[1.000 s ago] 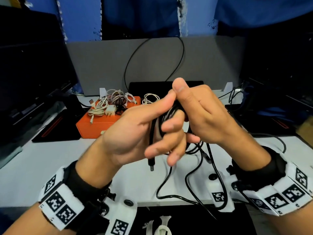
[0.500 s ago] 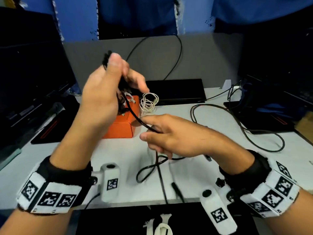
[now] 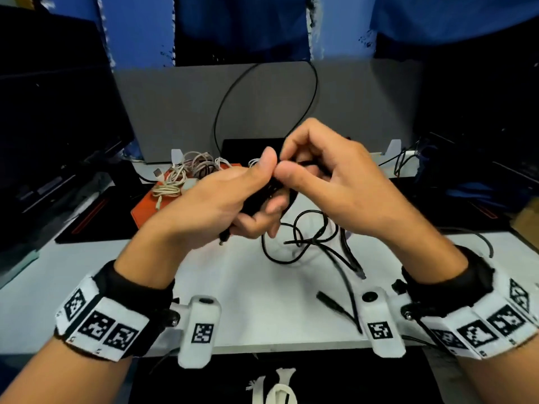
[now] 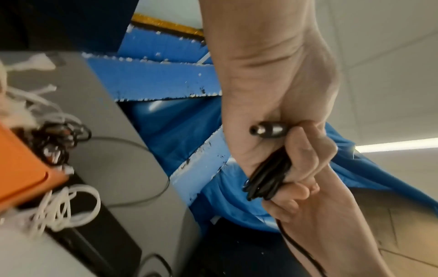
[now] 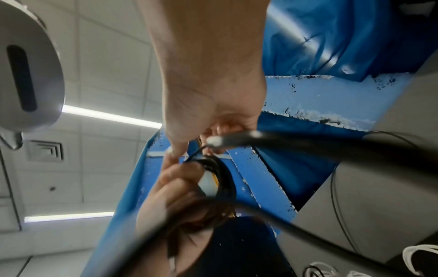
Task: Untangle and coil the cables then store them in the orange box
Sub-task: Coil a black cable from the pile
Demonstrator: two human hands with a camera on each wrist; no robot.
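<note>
My left hand (image 3: pixel 224 196) grips a bundle of black cable loops (image 4: pixel 267 178) above the table, and a metal-tipped plug (image 4: pixel 267 130) sticks out of the fist. Just beside the left thumb, my right hand (image 3: pixel 326 176) pinches the same black cable (image 5: pixel 225 180). The loose remainder of the cable (image 3: pixel 306 237) hangs in tangled loops onto the white table (image 3: pixel 116 281), with its plug ends (image 3: pixel 360 274) lying near my right wrist. The orange box (image 3: pixel 145 211) stands behind my left hand, with white and black cables (image 3: pixel 175 182) piled on it.
A white cable coil (image 4: pixel 61 209) lies next to the box. A dark monitor (image 3: pixel 43 126) stands at the left and a grey partition (image 3: pixel 262 106) at the back, with a thin black cable (image 3: pixel 312 91) looped in front of it. More black cable (image 3: pixel 481 240) lies at the right.
Half a second ago my left hand was raised to the left with the bundle and my right hand was low on the cable. Both have come back together at the centre.
</note>
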